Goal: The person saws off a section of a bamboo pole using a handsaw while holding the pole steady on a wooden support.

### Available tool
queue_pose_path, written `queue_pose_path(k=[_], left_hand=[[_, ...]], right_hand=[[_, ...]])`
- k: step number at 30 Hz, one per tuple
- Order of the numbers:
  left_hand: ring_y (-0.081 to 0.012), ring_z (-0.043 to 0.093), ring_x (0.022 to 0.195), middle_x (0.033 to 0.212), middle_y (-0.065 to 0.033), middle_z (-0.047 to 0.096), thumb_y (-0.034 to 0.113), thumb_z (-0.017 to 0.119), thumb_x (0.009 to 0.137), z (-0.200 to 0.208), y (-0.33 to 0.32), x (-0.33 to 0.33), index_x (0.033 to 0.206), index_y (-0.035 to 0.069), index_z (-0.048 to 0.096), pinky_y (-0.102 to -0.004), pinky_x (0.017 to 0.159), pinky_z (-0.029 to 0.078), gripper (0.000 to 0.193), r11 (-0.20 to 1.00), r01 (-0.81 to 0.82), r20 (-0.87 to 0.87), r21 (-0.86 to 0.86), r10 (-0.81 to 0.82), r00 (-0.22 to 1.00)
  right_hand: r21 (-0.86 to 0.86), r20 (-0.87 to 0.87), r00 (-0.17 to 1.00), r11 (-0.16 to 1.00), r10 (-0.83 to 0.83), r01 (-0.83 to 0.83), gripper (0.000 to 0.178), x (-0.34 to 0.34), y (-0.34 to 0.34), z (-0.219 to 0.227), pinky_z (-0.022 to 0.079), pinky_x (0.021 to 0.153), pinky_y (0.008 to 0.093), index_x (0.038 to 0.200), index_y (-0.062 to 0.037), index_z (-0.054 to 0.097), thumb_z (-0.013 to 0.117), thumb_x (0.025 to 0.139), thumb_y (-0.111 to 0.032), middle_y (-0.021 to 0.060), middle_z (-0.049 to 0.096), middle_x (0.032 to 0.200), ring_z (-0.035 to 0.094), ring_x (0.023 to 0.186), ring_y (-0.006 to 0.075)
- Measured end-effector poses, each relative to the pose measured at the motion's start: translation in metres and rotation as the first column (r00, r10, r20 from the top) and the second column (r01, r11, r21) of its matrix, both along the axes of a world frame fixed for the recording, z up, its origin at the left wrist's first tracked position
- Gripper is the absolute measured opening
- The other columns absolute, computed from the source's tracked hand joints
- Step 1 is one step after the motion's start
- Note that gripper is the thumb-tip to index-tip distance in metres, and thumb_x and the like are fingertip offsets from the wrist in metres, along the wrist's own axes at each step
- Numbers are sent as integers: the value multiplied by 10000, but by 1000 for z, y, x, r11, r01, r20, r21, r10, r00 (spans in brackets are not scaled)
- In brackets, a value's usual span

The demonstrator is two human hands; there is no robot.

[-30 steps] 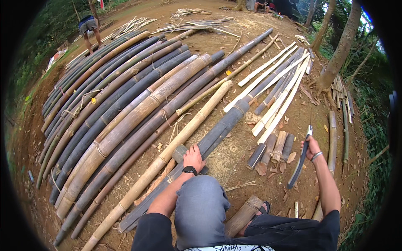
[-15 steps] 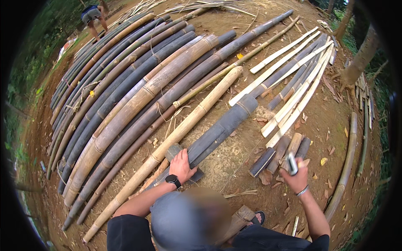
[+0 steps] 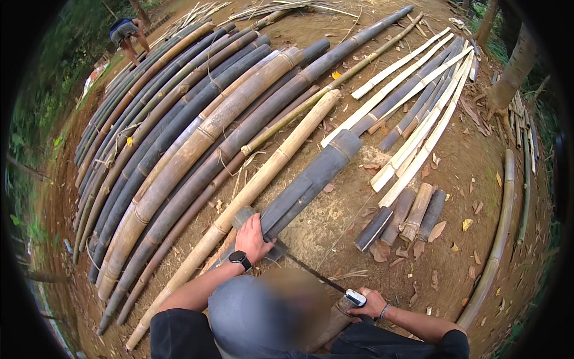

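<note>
A thick dark bamboo pole (image 3: 311, 182) lies slanted in front of me, resting across a short dark block (image 3: 244, 216). My left hand (image 3: 254, 240), with a black watch on its wrist, grips the pole's near part, fingers curled over it. In my right hand (image 3: 369, 302) is a hand saw (image 3: 317, 273) with a white-and-black handle and a long, narrow dark blade. Its blade runs left toward the pole just beside my left hand; the contact and the teeth cannot be made out. A blurred grey cap (image 3: 239, 311) hides part of the lower middle.
A pale bamboo pole (image 3: 281, 154) and a pile of long bamboo poles (image 3: 179, 161) lie left. Several short bamboo pieces (image 3: 411, 224) and split bamboo strips (image 3: 412, 149) are at right. A long pole (image 3: 493, 257) curves along the right. Another person (image 3: 127, 36) bends over at far left.
My right hand has swung down and left with the saw, from beside the short bamboo pieces to near my lap. The blade now points at the dark pole. My left hand keeps its hold.
</note>
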State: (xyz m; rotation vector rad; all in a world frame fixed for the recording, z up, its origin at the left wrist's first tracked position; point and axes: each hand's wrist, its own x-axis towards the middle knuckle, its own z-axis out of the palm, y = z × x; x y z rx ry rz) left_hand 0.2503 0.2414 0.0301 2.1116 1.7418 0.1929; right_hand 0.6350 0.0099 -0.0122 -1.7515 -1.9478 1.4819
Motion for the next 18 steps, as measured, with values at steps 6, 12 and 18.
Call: queue_pose_path(k=[6, 12, 18], left_hand=[[-407, 507, 1277, 1384, -258, 507, 344, 825, 730, 3, 1, 4, 1437, -35, 361, -462, 1087, 416, 926, 1000, 7, -24, -2, -7, 1000], [-385, 540, 1253, 1339, -262, 540, 362, 840, 714, 5, -2, 5, 1420, -62, 384, -432, 1074, 433, 940, 1000, -22, -60, 13, 23, 998], [-405, 527, 1257, 1356, -257, 531, 356, 844, 707, 0, -2, 6, 1426, -32, 378, -457, 1077, 421, 941, 999, -36, -65, -11, 36, 997]], right_hand=[[-143, -117, 965, 965, -235, 218, 552, 8, -7, -16, 547, 775, 428, 1030, -19, 627, 844, 740, -435, 199, 704, 922, 698, 890, 391], [-213, -52, 980, 961, -190, 175, 440, 18, -16, -27, 561, 745, 388, 1045, -36, 621, 840, 774, -304, 142, 737, 909, 734, 842, 287], [-218, -81, 946, 932, -313, 290, 380, 19, -28, -21, 565, 744, 370, 1003, -36, 641, 832, 771, -268, 122, 743, 859, 736, 819, 262]])
